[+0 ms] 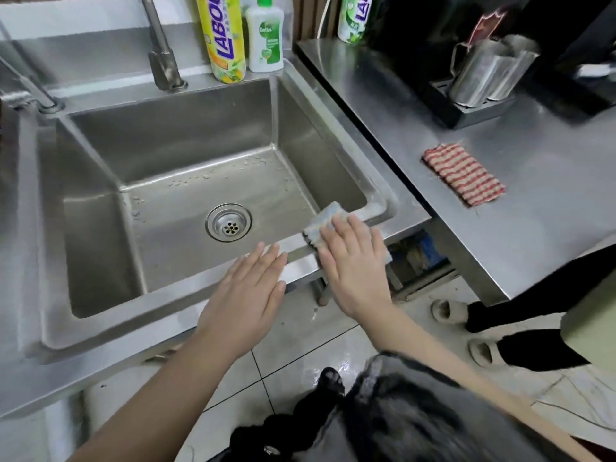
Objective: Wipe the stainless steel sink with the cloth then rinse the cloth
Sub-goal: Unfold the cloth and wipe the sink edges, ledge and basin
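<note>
The stainless steel sink (206,135) has a deep basin with a round drain (228,222) and water drops on its floor. A folded grey-blue cloth (325,220) lies on the sink's front right rim corner. My right hand (353,261) presses flat on the cloth, fingers spread, covering its near part. My left hand (248,288) rests flat and empty on the front rim, just left of the right hand. The faucet (161,51) stands at the back rim.
A yellow detergent bottle (225,38) and a white soap bottle (265,38) stand behind the sink. On the steel counter (416,128) to the right lie a red striped cloth (464,175) and steel jugs (490,71). Another person's slippered feet (466,328) stand on the floor at right.
</note>
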Available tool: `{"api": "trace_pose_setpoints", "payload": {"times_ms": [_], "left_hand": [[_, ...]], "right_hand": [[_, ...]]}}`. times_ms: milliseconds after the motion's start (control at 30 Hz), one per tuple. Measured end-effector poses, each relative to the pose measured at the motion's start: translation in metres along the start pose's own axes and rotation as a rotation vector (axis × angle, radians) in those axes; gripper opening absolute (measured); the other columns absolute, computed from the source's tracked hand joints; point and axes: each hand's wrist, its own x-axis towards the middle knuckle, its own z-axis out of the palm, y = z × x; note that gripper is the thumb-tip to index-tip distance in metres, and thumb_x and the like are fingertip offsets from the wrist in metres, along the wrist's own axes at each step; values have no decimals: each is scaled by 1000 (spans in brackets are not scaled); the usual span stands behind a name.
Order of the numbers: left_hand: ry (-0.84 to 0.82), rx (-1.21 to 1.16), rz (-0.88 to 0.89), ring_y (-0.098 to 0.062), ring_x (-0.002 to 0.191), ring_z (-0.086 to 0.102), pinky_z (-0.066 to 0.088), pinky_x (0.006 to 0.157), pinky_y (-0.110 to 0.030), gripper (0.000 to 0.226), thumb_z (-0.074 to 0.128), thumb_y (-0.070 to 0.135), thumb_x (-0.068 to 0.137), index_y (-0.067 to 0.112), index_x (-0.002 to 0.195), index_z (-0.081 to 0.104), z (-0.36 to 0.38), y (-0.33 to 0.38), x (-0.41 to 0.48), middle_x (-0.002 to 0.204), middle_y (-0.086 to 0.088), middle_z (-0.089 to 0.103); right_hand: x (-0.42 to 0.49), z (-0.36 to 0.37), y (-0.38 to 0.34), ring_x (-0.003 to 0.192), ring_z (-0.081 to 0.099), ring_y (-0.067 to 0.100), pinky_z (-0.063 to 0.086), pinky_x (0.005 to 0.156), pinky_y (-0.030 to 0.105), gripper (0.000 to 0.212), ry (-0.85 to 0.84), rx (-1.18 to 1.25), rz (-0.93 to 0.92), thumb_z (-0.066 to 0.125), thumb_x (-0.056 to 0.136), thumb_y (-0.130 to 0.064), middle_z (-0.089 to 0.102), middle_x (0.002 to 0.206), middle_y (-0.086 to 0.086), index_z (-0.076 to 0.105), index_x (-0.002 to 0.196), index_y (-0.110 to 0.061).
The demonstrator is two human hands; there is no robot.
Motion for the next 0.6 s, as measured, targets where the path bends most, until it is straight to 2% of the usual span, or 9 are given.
{"api": "trace_pose_setpoints", "payload": {"times_ms": [67, 100, 200, 267, 333, 400, 500, 533, 600], "left_hand": [[-24, 38, 4, -24, 135, 36, 17, 108, -33, 51, 23, 33, 95, 10, 136, 44, 3, 4, 6, 142, -6, 46], [-29, 55, 5, -23, 136, 35, 17, 109, -33, 52, 22, 33, 96, 11, 137, 42, 4, 4, 6, 144, -5, 44], [-49, 77, 14, -21, 138, 31, 15, 110, -33, 51, 22, 33, 96, 11, 140, 37, 6, 1, 5, 146, -4, 40], [-51, 65, 11, -21, 137, 31, 15, 111, -33, 51, 23, 33, 96, 11, 140, 37, 6, 1, 5, 145, -4, 41], [-47, 13, -3, -20, 137, 32, 16, 110, -32, 50, 24, 33, 96, 13, 139, 41, 6, 2, 4, 144, -3, 43], [-7, -83, -18, -18, 135, 36, 19, 108, -29, 49, 25, 34, 95, 15, 134, 48, 4, 1, 8, 141, 1, 47], [52, -170, -26, -20, 120, 50, 27, 96, -24, 45, 27, 35, 94, 18, 125, 55, -6, 5, 20, 127, 4, 58], [59, -187, -21, -19, 117, 51, 28, 93, -22, 45, 27, 35, 94, 19, 125, 54, -9, 9, 28, 123, 5, 59], [23, -216, 12, -13, 129, 40, 25, 99, -21, 46, 24, 40, 95, 24, 131, 48, -9, 19, 47, 132, 10, 51]], "right_hand": [[2, -4, 14, 131, 42, 27, 13, 107, 41, 48, -24, 11, -83, 28, 95, -38, 55, 135, 4, 56, 128, -18], [9, -8, 32, 132, 40, 25, 12, 108, 39, 50, -24, 16, -59, 26, 94, -40, 53, 137, 3, 55, 129, -20], [27, -16, 84, 143, 18, 21, -2, 113, 37, 66, -54, 17, 150, 7, 89, -49, 35, 150, 0, 43, 139, -24], [31, -16, 83, 144, 13, 24, -5, 113, 40, 70, -54, -15, 198, 3, 88, -48, 31, 152, 3, 40, 140, -20], [26, -16, 58, 144, 13, 24, -7, 112, 40, 70, -92, -26, 126, 2, 88, -47, 30, 153, 5, 37, 142, -19], [18, -19, 43, 145, 8, 18, -10, 111, 36, 71, -197, 9, -22, -3, 86, -49, 23, 156, -3, 28, 146, -25], [27, -34, 64, 144, 0, 7, -9, 113, 30, 74, -342, 90, -125, -10, 80, -55, 10, 157, -16, 16, 147, -36], [36, -37, 79, 144, -3, 6, -10, 114, 32, 73, -374, 73, -140, -11, 80, -56, 5, 157, -17, 11, 147, -38], [63, -39, 107, 143, -12, 7, -14, 114, 41, 64, -425, -43, -167, -7, 86, -54, -4, 157, -17, 2, 147, -38]]}}
